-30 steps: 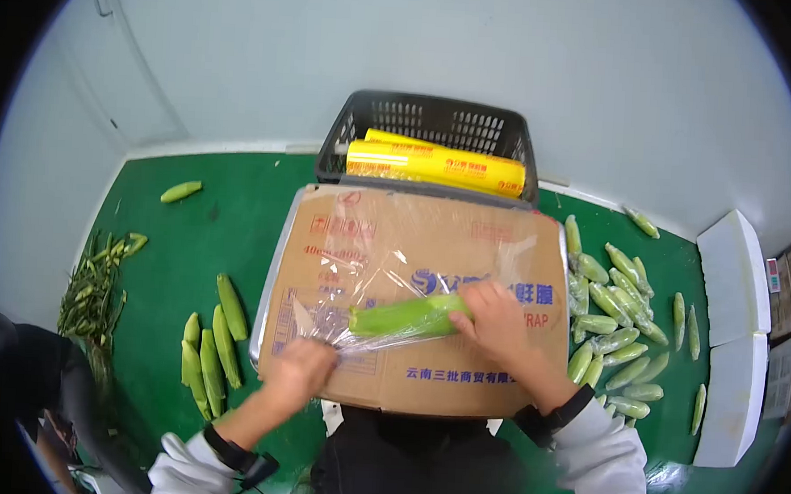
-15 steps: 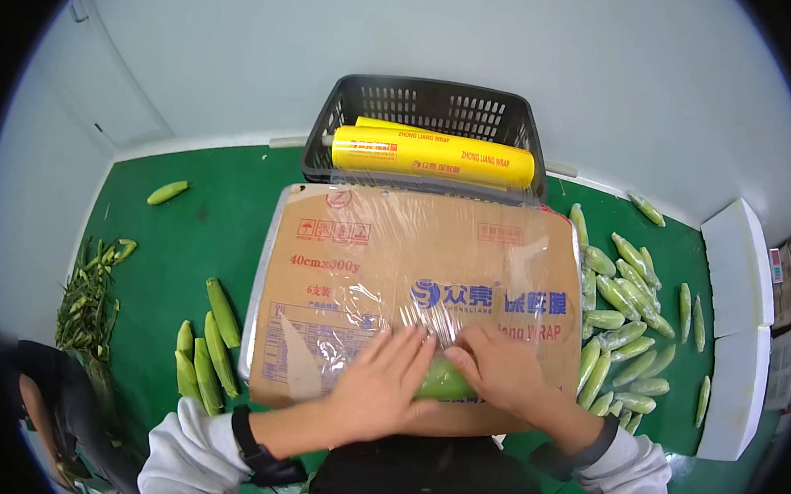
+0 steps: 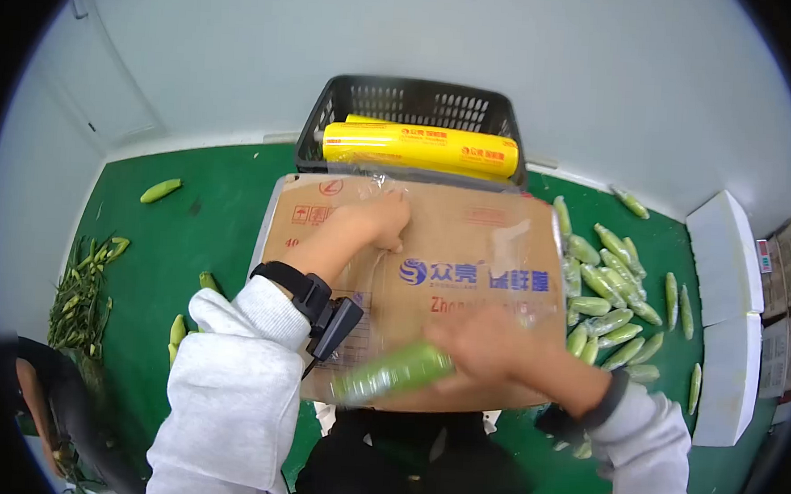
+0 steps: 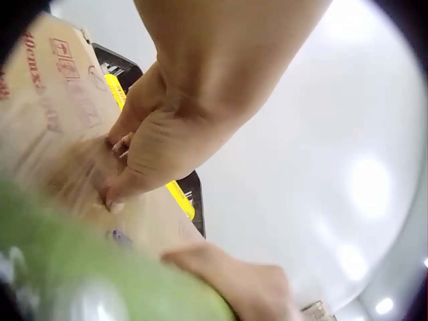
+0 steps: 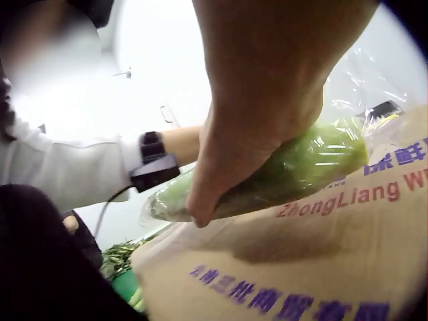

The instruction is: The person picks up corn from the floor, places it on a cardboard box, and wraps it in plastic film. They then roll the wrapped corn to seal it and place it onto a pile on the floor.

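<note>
My right hand (image 3: 489,346) grips a green ear of corn (image 3: 393,372) wrapped in clear film, above the front half of a cardboard box (image 3: 469,215). The right wrist view shows the fingers curled over the wrapped corn (image 5: 321,157), with loose film trailing off its far end. Toward the box's back edge, my left hand (image 3: 383,221) has its fingers curled down at the clear plastic wrap (image 3: 381,182). Creased plastic wrap (image 4: 40,144) spreads about the left fingertips in the left wrist view, where the blurred corn (image 4: 100,267) fills the near corner.
Behind the box, a black basket (image 3: 412,94) holds yellow film rolls (image 3: 419,144). Several wrapped ears (image 3: 613,281) lie on the green floor at right, beside white foam boxes (image 3: 728,300). Husk scraps (image 3: 84,293) and a seated person (image 3: 56,399) are at left.
The corn first lay under film on the box, then was under both hands at the front edge. Now the right hand holds it raised, and the left hand has reached to the back.
</note>
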`<state>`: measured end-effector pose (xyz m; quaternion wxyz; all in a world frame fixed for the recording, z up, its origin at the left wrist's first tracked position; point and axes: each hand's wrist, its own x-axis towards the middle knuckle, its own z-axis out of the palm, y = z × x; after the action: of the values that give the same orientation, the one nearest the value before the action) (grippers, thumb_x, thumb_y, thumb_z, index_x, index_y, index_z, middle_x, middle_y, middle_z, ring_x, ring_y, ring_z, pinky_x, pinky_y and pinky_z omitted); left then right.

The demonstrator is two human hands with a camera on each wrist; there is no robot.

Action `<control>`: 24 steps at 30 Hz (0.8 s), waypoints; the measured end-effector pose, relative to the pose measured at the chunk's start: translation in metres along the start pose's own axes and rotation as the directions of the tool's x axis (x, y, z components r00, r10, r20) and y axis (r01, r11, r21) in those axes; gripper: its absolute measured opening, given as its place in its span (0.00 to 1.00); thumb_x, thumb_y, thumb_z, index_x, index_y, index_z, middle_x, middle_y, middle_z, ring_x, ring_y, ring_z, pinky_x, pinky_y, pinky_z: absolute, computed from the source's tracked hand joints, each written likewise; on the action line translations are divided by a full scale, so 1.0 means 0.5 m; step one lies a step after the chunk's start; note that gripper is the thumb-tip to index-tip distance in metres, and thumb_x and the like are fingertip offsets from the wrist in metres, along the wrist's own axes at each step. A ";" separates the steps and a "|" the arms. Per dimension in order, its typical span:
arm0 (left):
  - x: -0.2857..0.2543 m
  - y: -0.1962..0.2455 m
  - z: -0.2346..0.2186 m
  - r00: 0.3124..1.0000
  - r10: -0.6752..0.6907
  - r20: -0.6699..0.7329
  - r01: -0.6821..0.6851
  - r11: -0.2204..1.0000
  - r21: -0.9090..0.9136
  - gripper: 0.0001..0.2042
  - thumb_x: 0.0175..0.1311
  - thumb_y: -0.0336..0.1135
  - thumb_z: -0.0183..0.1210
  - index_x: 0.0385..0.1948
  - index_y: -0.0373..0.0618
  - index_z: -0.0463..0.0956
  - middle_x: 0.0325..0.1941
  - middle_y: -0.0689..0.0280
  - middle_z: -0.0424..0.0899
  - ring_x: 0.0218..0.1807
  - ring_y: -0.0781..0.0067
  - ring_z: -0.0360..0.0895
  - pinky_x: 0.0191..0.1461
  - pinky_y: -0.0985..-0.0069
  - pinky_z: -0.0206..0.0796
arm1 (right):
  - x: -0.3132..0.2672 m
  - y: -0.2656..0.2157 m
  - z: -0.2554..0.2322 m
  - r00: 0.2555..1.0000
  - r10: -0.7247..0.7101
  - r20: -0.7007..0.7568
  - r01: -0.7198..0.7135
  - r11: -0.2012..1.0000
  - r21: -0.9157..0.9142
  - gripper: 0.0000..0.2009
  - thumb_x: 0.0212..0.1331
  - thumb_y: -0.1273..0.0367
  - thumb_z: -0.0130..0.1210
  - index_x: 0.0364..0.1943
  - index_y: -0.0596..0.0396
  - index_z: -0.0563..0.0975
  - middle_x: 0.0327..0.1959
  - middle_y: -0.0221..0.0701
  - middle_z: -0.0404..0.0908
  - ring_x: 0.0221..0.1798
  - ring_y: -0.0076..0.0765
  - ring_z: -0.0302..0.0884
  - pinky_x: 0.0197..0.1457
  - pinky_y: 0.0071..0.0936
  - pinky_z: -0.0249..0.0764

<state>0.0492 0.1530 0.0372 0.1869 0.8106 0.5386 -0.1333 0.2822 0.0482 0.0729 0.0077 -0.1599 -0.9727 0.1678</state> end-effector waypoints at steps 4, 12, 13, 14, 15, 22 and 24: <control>-0.008 -0.017 0.019 0.996 0.059 -0.070 -0.064 0.996 -0.067 0.33 0.56 0.39 0.61 0.62 0.31 0.61 0.71 0.46 0.55 0.70 0.48 0.57 0.72 0.66 0.53 | -0.176 -0.105 -0.043 0.904 0.179 0.387 -0.283 0.930 0.233 0.30 0.52 0.49 0.59 0.52 0.56 0.73 0.39 0.45 0.80 0.41 0.48 0.80 0.42 0.42 0.76; -0.235 0.292 0.048 0.302 0.198 -0.932 -0.683 0.727 -0.067 0.25 0.61 0.41 0.53 0.63 0.55 0.67 0.71 0.45 0.55 0.72 0.47 0.55 0.68 0.50 0.54 | -0.187 -0.120 -0.007 0.817 0.309 0.486 -0.254 -0.564 0.786 0.33 0.63 0.41 0.42 0.58 0.56 0.67 0.34 0.46 0.79 0.31 0.42 0.80 0.33 0.36 0.78; -0.243 0.297 0.012 0.218 0.083 -0.972 -0.670 0.737 -0.087 0.27 0.61 0.41 0.53 0.65 0.57 0.65 0.71 0.45 0.55 0.72 0.47 0.56 0.66 0.50 0.60 | -0.141 -0.127 -0.016 0.980 -0.014 0.200 -0.147 -0.727 0.671 0.35 0.62 0.38 0.39 0.58 0.56 0.67 0.33 0.45 0.79 0.29 0.41 0.80 0.31 0.36 0.78; -0.254 0.299 -0.035 0.326 -0.016 -0.945 -0.906 0.279 -0.317 0.26 0.60 0.37 0.52 0.64 0.56 0.64 0.66 0.45 0.60 0.68 0.49 0.61 0.59 0.54 0.65 | -0.096 -0.136 -0.015 0.946 -0.251 -0.204 -0.125 -0.865 0.486 0.38 0.61 0.35 0.35 0.57 0.56 0.67 0.32 0.45 0.79 0.26 0.39 0.79 0.29 0.35 0.78; -0.268 0.301 -0.078 0.474 -0.055 -0.879 -0.855 -0.269 -0.444 0.25 0.60 0.34 0.51 0.63 0.55 0.64 0.60 0.46 0.66 0.64 0.51 0.66 0.53 0.58 0.71 | -0.062 -0.146 -0.005 0.916 -0.292 -0.275 -0.133 -0.868 0.479 0.39 0.60 0.34 0.34 0.58 0.55 0.67 0.33 0.45 0.79 0.26 0.39 0.79 0.29 0.34 0.78; -0.245 0.197 0.064 0.595 -0.568 -0.568 -0.600 0.157 -0.785 0.10 0.74 0.44 0.43 0.45 0.51 0.68 0.26 0.67 0.73 0.28 0.77 0.73 0.29 0.74 0.72 | -0.131 -0.135 -0.001 0.920 0.318 0.231 -0.166 -0.219 0.962 0.37 0.58 0.46 0.54 0.67 0.51 0.60 0.42 0.40 0.79 0.33 0.33 0.78 0.32 0.30 0.75; -0.270 0.169 0.145 0.672 -0.605 -0.427 -0.483 0.079 -0.872 0.12 0.74 0.41 0.43 0.40 0.44 0.72 0.29 0.69 0.74 0.30 0.80 0.71 0.34 0.79 0.68 | -0.178 -0.122 -0.005 0.860 0.510 -0.008 -0.132 0.237 0.963 0.33 0.58 0.54 0.59 0.65 0.51 0.62 0.45 0.38 0.79 0.36 0.30 0.78 0.37 0.29 0.75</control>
<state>0.0745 -0.0202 0.0423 0.4403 0.3987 0.5369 0.5992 0.3478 -0.0334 0.0986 0.2224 -0.3488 -0.6161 0.6703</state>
